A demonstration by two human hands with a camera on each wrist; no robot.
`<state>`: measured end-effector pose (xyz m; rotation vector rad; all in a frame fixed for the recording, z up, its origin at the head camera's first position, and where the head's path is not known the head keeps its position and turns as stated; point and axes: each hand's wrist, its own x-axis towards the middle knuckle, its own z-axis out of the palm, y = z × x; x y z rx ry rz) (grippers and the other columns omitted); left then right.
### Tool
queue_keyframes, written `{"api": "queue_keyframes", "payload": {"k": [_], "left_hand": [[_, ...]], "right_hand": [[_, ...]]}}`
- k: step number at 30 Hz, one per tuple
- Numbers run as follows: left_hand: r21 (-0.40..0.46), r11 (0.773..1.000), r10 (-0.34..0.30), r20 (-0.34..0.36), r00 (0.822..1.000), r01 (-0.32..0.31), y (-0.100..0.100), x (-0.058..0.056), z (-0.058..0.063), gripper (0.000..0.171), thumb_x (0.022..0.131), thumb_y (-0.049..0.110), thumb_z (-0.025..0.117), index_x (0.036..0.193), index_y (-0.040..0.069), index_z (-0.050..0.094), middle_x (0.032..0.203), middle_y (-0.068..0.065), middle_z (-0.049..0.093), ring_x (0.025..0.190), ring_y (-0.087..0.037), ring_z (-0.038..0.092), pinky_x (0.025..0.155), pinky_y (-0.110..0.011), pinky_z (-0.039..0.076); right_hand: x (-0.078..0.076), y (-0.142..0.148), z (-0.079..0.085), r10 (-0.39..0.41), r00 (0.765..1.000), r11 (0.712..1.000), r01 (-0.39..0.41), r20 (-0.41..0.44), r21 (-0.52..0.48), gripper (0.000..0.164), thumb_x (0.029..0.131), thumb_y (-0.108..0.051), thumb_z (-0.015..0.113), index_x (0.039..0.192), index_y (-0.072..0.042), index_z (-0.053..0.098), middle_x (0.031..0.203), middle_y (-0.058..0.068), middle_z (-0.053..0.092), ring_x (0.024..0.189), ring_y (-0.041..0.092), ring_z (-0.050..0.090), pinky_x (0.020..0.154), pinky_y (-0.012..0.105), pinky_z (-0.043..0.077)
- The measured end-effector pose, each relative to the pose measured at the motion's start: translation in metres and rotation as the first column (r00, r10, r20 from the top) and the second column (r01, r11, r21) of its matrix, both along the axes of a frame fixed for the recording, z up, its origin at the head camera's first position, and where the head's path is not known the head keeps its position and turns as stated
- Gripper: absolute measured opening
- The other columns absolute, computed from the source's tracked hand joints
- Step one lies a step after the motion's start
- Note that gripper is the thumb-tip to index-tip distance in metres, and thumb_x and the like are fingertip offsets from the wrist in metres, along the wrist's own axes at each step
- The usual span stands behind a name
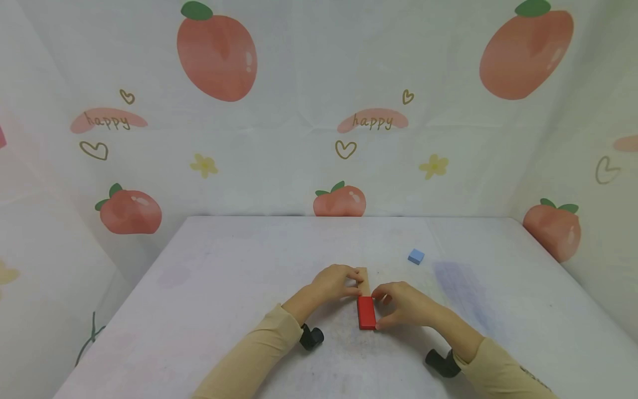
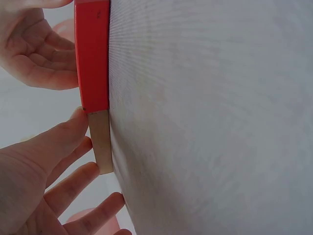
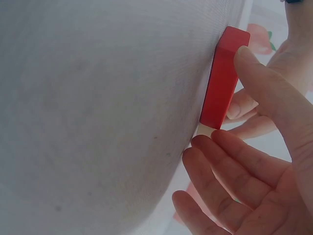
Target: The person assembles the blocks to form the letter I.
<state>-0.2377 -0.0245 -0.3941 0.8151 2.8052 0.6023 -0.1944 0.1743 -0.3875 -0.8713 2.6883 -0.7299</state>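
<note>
A red rectangular block (image 1: 366, 313) lies flat on the table, end to end with a plain wooden block (image 1: 363, 281) on its far side. My left hand (image 1: 335, 282) is at the wooden block's left side. Its thumb touches near the joint with the red block (image 2: 93, 58), and its forefinger reaches the other end of the wooden block (image 2: 101, 142). From the right, my right hand (image 1: 406, 305) holds the red block (image 3: 225, 81) between thumb and forefinger, the thumb near one end and the forefinger by the joint. Its other fingers are spread.
A small light-blue block (image 1: 416, 256) sits farther back, right of the hands. The white table (image 1: 239, 249) ends at a hanging cloth (image 1: 294, 111) printed with fruit, hearts and flowers. Black wrist cameras (image 1: 311, 338) hang under both wrists, close to the tabletop.
</note>
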Motion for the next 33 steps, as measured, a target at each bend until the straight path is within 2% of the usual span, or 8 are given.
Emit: {"api": "queue_keyframes", "payload": {"k": [9, 18, 26, 33], "left_hand": [[-0.011, 1.0, -0.021, -0.035, 0.999, 0.021, -0.001, 0.001, 0.0, 0.032, 0.085, 0.03, 0.067, 0.114, 0.016, 0.069, 0.127, 0.0, 0.062, 0.12, -0.018, 0.056, 0.101, -0.031, 0.044], [-0.05, 0.995, -0.085, -0.044, 0.995, 0.083, -0.002, 0.001, 0.004, 0.034, 0.086, 0.031, 0.065, 0.116, 0.014, 0.067, 0.128, -0.004, 0.06, 0.123, -0.019, 0.054, 0.104, -0.03, 0.042], [-0.05, 0.992, -0.116, -0.056, 0.992, 0.113, -0.002, 0.003, 0.004, 0.037, 0.085, 0.033, 0.067, 0.117, 0.014, 0.066, 0.127, -0.002, 0.061, 0.122, -0.018, 0.053, 0.104, -0.03, 0.042], [-0.1, 0.987, -0.135, -0.113, 0.984, 0.124, 0.0, 0.014, 0.002, 0.04, 0.082, 0.039, 0.069, 0.115, 0.017, 0.067, 0.12, 0.001, 0.064, 0.114, -0.014, 0.058, 0.095, -0.027, 0.047]], "right_hand": [[-0.001, 0.001, 0.001, 0.019, 1.0, 1.0, -0.019, 0.004, -0.01, 0.052, 0.068, -0.031, 0.082, 0.107, -0.002, 0.063, 0.102, 0.006, 0.067, 0.086, 0.015, 0.062, 0.075, 0.027, 0.053], [-0.005, 0.007, 0.0, 0.025, 1.0, 0.999, -0.024, 0.003, -0.024, 0.05, 0.07, -0.027, 0.08, 0.108, 0.0, 0.062, 0.105, 0.009, 0.067, 0.088, 0.018, 0.064, 0.076, 0.028, 0.053], [-0.014, 0.021, -0.002, -0.037, 0.999, 0.999, 0.036, -0.004, -0.041, 0.044, 0.072, -0.024, 0.079, 0.107, -0.002, 0.063, 0.104, 0.009, 0.067, 0.089, 0.02, 0.064, 0.075, 0.028, 0.054], [-0.025, 0.035, -0.001, -0.116, 0.993, 0.988, 0.116, 0.005, -0.099, 0.041, 0.074, -0.022, 0.077, 0.105, 0.001, 0.064, 0.102, 0.013, 0.067, 0.087, 0.022, 0.065, 0.079, 0.04, 0.055]]}}
